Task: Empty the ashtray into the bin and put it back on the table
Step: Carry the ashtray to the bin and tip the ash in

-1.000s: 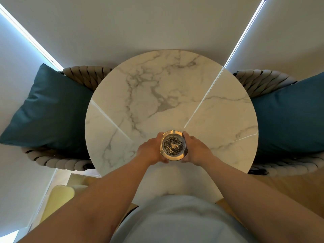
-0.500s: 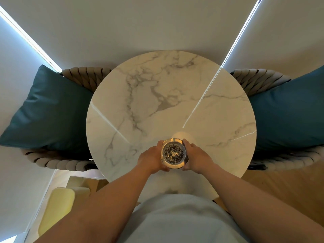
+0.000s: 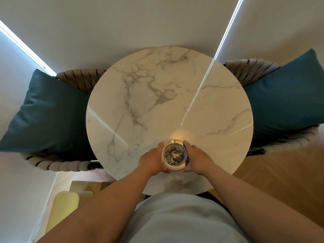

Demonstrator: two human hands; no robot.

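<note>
A round metal ashtray [image 3: 174, 155] full of dark ash is held over the near part of a round white marble table [image 3: 157, 95]. My left hand [image 3: 151, 163] grips its left side and my right hand [image 3: 197, 159] grips its right side. A pale round glow lies on the marble just beyond the ashtray, which appears raised off the surface. No bin is clearly identifiable in view.
Woven rope chairs with teal cushions stand at the left [image 3: 45, 113] and the right [image 3: 287, 100] of the table. A pale yellow object [image 3: 61, 209] and a cardboard box [image 3: 85, 185] sit on the floor at lower left. Wooden floor [image 3: 280, 176] shows at the right.
Both hands have drawn the ashtray toward me and up off the marble. The view has shifted back slightly.
</note>
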